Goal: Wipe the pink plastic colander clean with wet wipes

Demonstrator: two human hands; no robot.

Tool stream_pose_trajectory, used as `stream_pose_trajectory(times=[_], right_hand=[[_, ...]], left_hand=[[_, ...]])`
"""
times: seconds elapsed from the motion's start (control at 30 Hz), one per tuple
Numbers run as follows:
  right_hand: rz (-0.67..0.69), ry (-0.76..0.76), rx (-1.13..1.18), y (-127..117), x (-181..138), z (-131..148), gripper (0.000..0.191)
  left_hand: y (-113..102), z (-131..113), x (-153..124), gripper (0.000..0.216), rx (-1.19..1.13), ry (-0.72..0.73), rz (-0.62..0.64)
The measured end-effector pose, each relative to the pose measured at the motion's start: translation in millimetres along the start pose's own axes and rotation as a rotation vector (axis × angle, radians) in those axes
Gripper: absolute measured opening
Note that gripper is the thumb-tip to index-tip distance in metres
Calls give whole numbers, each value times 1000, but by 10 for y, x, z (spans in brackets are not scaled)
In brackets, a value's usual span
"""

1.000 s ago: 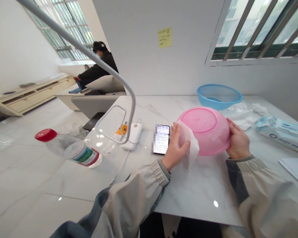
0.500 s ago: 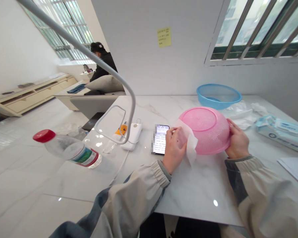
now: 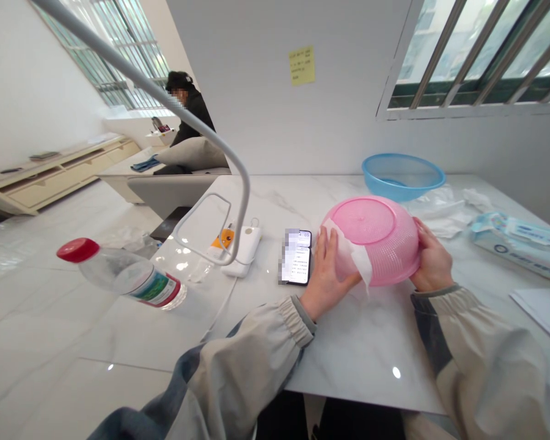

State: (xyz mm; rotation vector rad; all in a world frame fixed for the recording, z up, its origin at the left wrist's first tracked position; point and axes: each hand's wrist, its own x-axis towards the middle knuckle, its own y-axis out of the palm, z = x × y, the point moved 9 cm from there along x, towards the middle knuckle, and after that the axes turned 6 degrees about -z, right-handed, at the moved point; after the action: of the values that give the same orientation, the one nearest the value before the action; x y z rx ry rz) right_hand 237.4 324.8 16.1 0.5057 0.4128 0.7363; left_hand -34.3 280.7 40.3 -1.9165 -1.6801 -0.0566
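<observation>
A pink mesh plastic basket is held upside down over the table, its round base facing up. My right hand grips its right side near the rim, the fingers partly hidden behind it. A white wipe lies against the basket's left side. With fingers and thumb spread, my left hand holds the wipe against the mesh. Just left of that hand lies a phone with its screen lit.
Behind the basket stands a blue basket. Crumpled plastic and a wipes pack lie at right, near white paper. At left are a red-capped bottle, a white power bank and a curved grey tube. A person sits beyond.
My left hand has opened out from a bunched grip and spread over the wipe, which now lies flatter on the basket. The basket has shifted slightly left, with my right hand still on it.
</observation>
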Motion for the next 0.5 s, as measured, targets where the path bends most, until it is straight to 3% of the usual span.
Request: stream_pose_trajectory(times=[0.5], right_hand=[[153,-28,43,145,-99,36,32]], left_hand=[[-118,-157,56,137,40,87,-81]])
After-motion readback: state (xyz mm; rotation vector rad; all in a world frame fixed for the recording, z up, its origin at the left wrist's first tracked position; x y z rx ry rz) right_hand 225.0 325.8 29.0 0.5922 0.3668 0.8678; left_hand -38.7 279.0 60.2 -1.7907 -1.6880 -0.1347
